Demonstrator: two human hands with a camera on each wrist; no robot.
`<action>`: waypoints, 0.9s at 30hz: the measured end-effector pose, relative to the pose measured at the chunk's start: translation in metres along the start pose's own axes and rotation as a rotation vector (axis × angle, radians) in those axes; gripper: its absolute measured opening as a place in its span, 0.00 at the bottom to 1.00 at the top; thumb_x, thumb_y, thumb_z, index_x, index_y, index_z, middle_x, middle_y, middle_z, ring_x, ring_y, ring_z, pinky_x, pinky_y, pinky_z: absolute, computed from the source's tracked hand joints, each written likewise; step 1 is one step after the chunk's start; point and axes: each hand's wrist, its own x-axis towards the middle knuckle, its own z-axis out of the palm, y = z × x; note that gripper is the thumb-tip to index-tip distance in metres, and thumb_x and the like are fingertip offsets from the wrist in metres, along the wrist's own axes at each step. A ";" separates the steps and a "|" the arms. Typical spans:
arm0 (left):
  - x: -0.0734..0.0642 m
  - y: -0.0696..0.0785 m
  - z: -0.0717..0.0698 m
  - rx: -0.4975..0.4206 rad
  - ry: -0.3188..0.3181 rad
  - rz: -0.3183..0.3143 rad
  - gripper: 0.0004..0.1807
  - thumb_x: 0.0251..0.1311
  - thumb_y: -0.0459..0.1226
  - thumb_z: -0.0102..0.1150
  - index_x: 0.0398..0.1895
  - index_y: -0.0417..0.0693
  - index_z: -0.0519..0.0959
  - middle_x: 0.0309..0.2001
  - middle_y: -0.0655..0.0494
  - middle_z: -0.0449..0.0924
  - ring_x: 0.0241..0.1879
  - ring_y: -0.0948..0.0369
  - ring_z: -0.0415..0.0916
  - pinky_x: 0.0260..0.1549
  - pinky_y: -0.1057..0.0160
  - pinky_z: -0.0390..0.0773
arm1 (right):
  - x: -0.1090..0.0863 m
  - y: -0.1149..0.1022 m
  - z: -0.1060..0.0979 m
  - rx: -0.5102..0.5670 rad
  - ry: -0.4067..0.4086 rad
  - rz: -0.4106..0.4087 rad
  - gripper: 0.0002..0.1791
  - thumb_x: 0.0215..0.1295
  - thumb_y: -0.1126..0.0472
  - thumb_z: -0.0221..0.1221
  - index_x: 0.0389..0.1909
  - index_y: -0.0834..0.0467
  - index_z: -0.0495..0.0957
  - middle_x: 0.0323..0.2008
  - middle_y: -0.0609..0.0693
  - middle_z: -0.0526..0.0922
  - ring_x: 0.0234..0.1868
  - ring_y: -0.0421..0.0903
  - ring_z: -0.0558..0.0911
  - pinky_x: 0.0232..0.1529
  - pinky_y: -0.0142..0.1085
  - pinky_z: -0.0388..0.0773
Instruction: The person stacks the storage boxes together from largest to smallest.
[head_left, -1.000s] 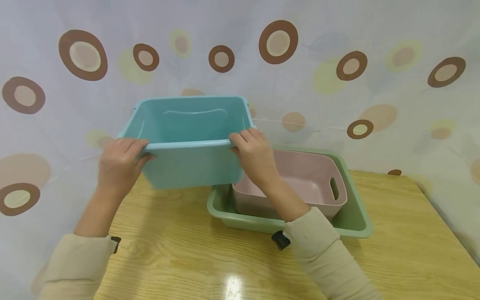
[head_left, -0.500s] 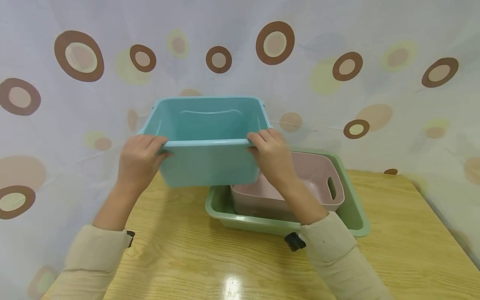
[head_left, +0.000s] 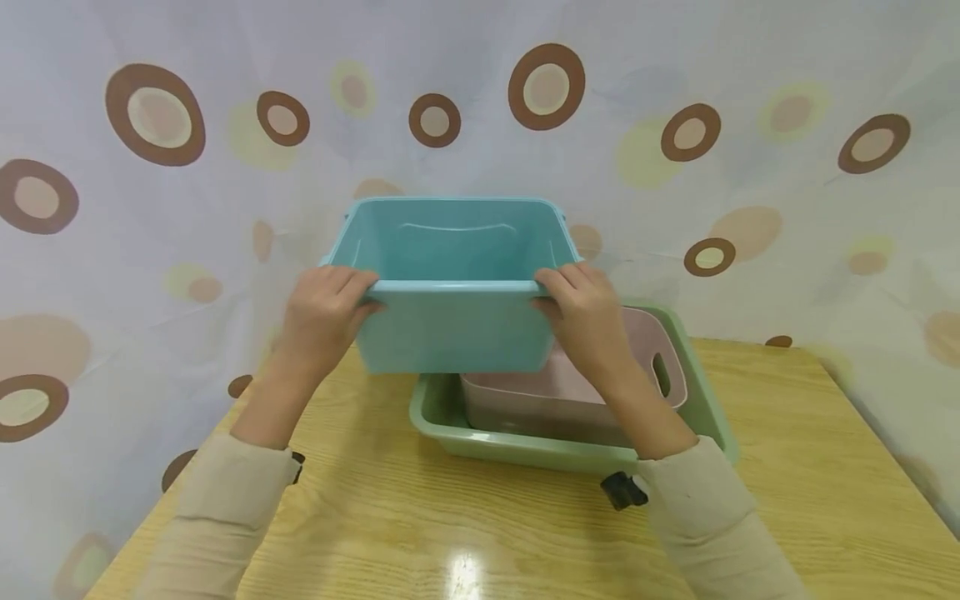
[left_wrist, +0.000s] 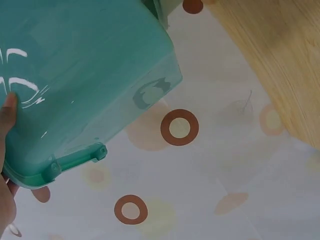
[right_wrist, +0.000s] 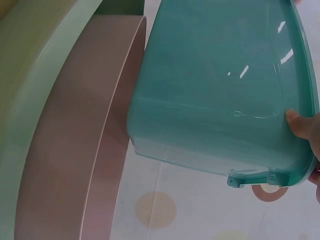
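Note:
A blue plastic storage bin (head_left: 454, 329) is held up in the air, its near side toward me and its inside bare. My left hand (head_left: 322, 317) grips the near rim at its left corner, fingers over the top and thumb beneath. At the right corner my right hand (head_left: 588, 321) pinches the same rim the same way. Below and to the right, a pink basket (head_left: 540, 404) with an oval handle hole sits inside a green basin (head_left: 517, 450). The blue bin overlaps their left part in the head view. In the right wrist view its wall hangs beside the pink basket (right_wrist: 70, 115).
The wood-grain table (head_left: 390, 517) carries the green basin toward its back. Behind it hangs a pale curtain (head_left: 480, 50) printed with brown and yellow circles. A small black clip-like piece (head_left: 624, 490) shows at the right sleeve.
Both hands have carried the blue bin steadily to the right, from beside the green basin to partly over it. The pink basket and basin have stayed put.

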 end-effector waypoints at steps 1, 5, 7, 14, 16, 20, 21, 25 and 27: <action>0.001 0.002 0.002 0.000 -0.002 0.003 0.19 0.32 0.37 0.71 0.31 0.38 0.77 0.26 0.47 0.79 0.26 0.48 0.73 0.29 0.54 0.73 | -0.001 0.002 -0.002 0.000 -0.001 0.001 0.16 0.38 0.66 0.69 0.31 0.64 0.77 0.26 0.57 0.79 0.31 0.55 0.75 0.40 0.45 0.74; 0.005 0.008 0.010 0.001 -0.003 0.012 0.20 0.31 0.39 0.71 0.31 0.39 0.78 0.26 0.47 0.79 0.26 0.49 0.74 0.28 0.55 0.73 | -0.005 0.008 -0.010 -0.010 -0.006 -0.004 0.16 0.38 0.66 0.69 0.31 0.64 0.77 0.25 0.58 0.78 0.30 0.55 0.75 0.40 0.46 0.73; 0.006 0.010 0.013 0.000 -0.002 0.018 0.21 0.31 0.39 0.71 0.31 0.39 0.78 0.26 0.47 0.79 0.26 0.49 0.75 0.28 0.55 0.74 | -0.006 0.011 -0.014 -0.014 -0.005 -0.004 0.16 0.39 0.66 0.69 0.31 0.64 0.76 0.25 0.58 0.78 0.30 0.55 0.75 0.40 0.46 0.73; 0.014 0.022 0.025 -0.032 0.001 0.035 0.20 0.34 0.38 0.71 0.32 0.39 0.77 0.27 0.48 0.79 0.28 0.49 0.75 0.28 0.55 0.73 | -0.014 0.026 -0.025 -0.054 -0.002 0.001 0.16 0.39 0.67 0.69 0.31 0.65 0.76 0.25 0.58 0.78 0.30 0.56 0.74 0.40 0.46 0.73; 0.017 0.026 0.029 -0.045 -0.001 0.044 0.20 0.34 0.38 0.70 0.33 0.39 0.77 0.27 0.48 0.79 0.27 0.49 0.74 0.28 0.56 0.73 | -0.016 0.030 -0.028 -0.059 -0.006 0.011 0.16 0.39 0.67 0.69 0.31 0.65 0.76 0.26 0.58 0.78 0.30 0.56 0.74 0.40 0.46 0.72; 0.022 0.033 0.035 -0.060 0.003 0.057 0.20 0.33 0.39 0.71 0.32 0.40 0.77 0.27 0.49 0.79 0.27 0.50 0.74 0.28 0.56 0.73 | -0.022 0.035 -0.034 -0.078 -0.003 0.034 0.16 0.39 0.66 0.69 0.31 0.65 0.77 0.26 0.58 0.79 0.31 0.56 0.75 0.41 0.46 0.73; 0.023 0.034 0.037 -0.065 0.002 0.057 0.20 0.33 0.39 0.71 0.32 0.40 0.77 0.27 0.49 0.79 0.27 0.50 0.74 0.28 0.57 0.73 | -0.023 0.037 -0.036 -0.082 -0.002 0.037 0.16 0.39 0.66 0.69 0.31 0.65 0.77 0.26 0.58 0.79 0.31 0.56 0.75 0.41 0.46 0.73; 0.027 0.041 0.042 -0.089 -0.009 0.055 0.20 0.34 0.38 0.71 0.33 0.39 0.78 0.27 0.50 0.80 0.28 0.51 0.75 0.30 0.56 0.74 | -0.026 0.042 -0.042 -0.082 0.011 0.039 0.16 0.39 0.67 0.69 0.31 0.65 0.77 0.26 0.58 0.80 0.31 0.56 0.75 0.40 0.45 0.74; 0.028 0.045 0.044 -0.098 -0.016 0.055 0.19 0.34 0.38 0.71 0.33 0.40 0.78 0.28 0.50 0.80 0.29 0.51 0.74 0.31 0.56 0.73 | -0.027 0.045 -0.046 -0.080 0.014 0.035 0.16 0.39 0.67 0.69 0.31 0.65 0.77 0.26 0.59 0.80 0.31 0.56 0.75 0.40 0.45 0.74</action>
